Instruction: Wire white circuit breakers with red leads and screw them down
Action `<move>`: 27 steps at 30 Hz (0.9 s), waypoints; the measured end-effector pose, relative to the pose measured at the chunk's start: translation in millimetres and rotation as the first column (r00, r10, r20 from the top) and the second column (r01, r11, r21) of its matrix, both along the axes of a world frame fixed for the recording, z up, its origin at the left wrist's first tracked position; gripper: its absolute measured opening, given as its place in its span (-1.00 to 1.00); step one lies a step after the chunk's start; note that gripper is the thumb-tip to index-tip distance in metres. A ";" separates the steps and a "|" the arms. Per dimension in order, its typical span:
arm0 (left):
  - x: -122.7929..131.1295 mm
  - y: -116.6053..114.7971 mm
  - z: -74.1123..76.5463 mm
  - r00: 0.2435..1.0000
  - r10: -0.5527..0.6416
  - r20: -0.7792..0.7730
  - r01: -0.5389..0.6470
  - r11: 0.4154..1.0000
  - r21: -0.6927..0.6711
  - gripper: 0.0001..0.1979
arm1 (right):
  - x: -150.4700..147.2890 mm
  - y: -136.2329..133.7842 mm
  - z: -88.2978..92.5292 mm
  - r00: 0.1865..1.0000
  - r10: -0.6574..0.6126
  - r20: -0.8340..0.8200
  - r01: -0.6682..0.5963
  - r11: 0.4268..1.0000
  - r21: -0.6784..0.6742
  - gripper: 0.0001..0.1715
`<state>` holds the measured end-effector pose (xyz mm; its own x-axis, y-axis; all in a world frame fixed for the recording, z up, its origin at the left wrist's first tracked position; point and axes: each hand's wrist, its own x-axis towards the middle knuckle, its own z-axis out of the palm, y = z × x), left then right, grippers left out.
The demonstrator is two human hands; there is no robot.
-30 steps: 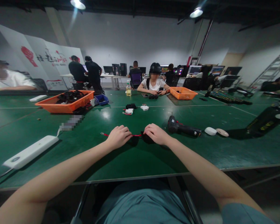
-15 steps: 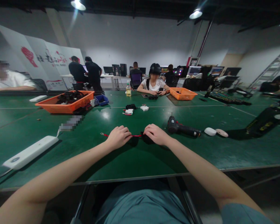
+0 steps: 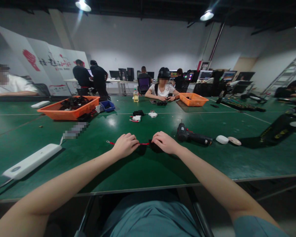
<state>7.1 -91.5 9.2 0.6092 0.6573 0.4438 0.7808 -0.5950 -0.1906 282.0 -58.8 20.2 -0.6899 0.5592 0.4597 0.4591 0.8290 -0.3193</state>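
Note:
My left hand [image 3: 125, 144] rests on the green table [image 3: 143, 164] with its fingers curled round a thin red wire [image 3: 144, 143]. The wire's far end [image 3: 110, 142] pokes out to the left of that hand. My right hand [image 3: 164, 142] is closed over a small black part [image 3: 154, 146], which the wire runs into. Both hands lie close together near the table's middle, knuckles up. Most of the black part is hidden under my right fingers.
A black electric screwdriver [image 3: 191, 136] lies right of my right hand, with two white oval pieces [image 3: 228, 140] beyond it. A white power strip [image 3: 31, 161] sits at left. Orange baskets [image 3: 68, 107] [image 3: 193, 98], small parts [image 3: 136, 117], a bottle [image 3: 136, 94] and a seated person [image 3: 163, 87] are farther back.

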 end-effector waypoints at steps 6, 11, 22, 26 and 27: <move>0.8 -0.8 0.7 1.000 0.010 -0.004 -0.010 1.000 -0.006 -0.70 | -0.7 -0.8 1.1 1.000 0.001 0.003 -0.001 1.000 -0.004 -0.59; 0.9 -1.5 1.5 1.000 0.006 0.001 -0.006 1.000 -0.007 -0.70 | -1.2 -1.0 1.0 1.000 -0.002 0.006 0.002 1.000 0.001 -0.59; 1.6 -4.5 2.7 0.999 0.003 0.052 -0.005 0.999 0.038 -0.72 | -0.2 -0.3 1.3 1.000 0.006 0.014 -0.006 1.000 0.002 -0.60; 1.4 -11.7 12.8 0.995 0.004 0.103 -0.013 0.996 0.092 -0.72 | 0.6 -0.2 2.4 0.999 0.029 0.033 -0.029 0.999 0.014 -0.59; 0.9 -13.5 15.9 0.994 0.002 0.105 -0.013 0.995 0.098 -0.71 | 0.9 -0.1 2.4 0.999 0.027 0.033 -0.028 1.000 0.015 -0.59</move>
<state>8.0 -104.9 25.2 0.5510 0.6118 0.5676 0.8040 -0.5715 -0.1646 282.8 -58.9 22.6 -0.7198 0.5330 0.4448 0.4463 0.8460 -0.2916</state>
